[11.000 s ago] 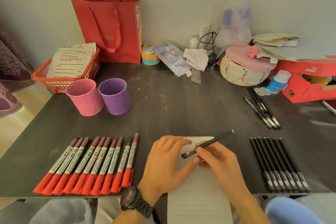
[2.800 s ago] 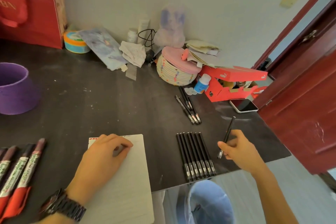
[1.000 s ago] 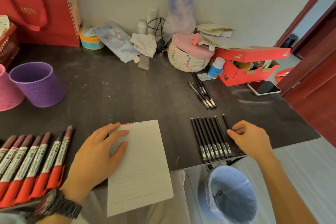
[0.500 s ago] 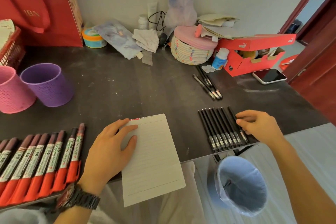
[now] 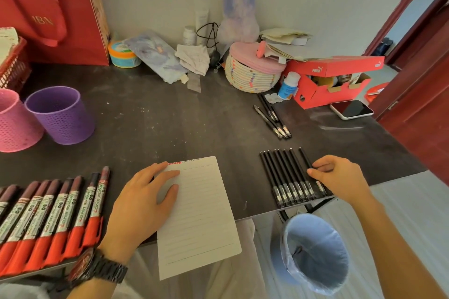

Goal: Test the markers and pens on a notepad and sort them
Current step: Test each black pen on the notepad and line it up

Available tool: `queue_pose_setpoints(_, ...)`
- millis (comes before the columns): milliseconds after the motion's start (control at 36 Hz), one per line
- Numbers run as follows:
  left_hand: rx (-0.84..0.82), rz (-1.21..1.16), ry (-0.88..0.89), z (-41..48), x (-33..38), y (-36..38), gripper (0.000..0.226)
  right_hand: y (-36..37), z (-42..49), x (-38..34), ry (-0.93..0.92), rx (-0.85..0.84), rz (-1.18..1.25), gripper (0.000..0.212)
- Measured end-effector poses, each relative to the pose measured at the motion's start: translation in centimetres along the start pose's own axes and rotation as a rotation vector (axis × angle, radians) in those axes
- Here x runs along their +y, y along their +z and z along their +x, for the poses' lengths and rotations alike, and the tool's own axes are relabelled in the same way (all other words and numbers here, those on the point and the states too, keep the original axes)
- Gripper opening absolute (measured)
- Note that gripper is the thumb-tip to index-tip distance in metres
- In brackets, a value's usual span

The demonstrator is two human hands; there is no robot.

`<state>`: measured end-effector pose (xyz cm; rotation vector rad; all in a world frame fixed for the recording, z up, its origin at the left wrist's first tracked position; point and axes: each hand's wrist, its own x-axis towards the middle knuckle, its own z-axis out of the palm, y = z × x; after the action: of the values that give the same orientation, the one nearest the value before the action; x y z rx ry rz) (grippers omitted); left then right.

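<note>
A lined notepad (image 5: 201, 206) lies at the front edge of the dark table (image 5: 170, 116) and overhangs it. My left hand (image 5: 138, 204) rests flat on its upper left corner. To the right lies a neat row of several black pens (image 5: 281, 175). My right hand (image 5: 340, 177) pinches the rightmost black pen (image 5: 305, 156), which lies on the table a small gap away from the row. Several red-capped markers (image 5: 48, 213) lie side by side at the front left. A pink cup (image 5: 14, 124) and a purple cup (image 5: 60, 116) stand at the left, with nothing showing above their rims.
Three more black pens (image 5: 272, 116) lie farther back on the right. Behind them are a woven basket (image 5: 252, 73), a red shoebox (image 5: 335, 80) and a phone (image 5: 352, 109). A blue bin (image 5: 315, 255) stands below the table's front edge. A red bag (image 5: 48, 7) leans at the back left.
My right hand carried a black pen to the right end of the row and laid it down there; its fingers stay on it. My left hand has stayed on the notepad.
</note>
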<state>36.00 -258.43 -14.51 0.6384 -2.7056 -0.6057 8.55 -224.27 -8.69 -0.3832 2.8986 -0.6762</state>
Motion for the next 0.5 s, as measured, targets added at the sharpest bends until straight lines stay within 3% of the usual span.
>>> queue_pose_setpoints(500, -0.005, -0.002, -0.011, 0.09, -0.09, 0.09, 0.036, 0.72, 0.61, 0.24, -0.046, 0.029, -0.008, 0.004)
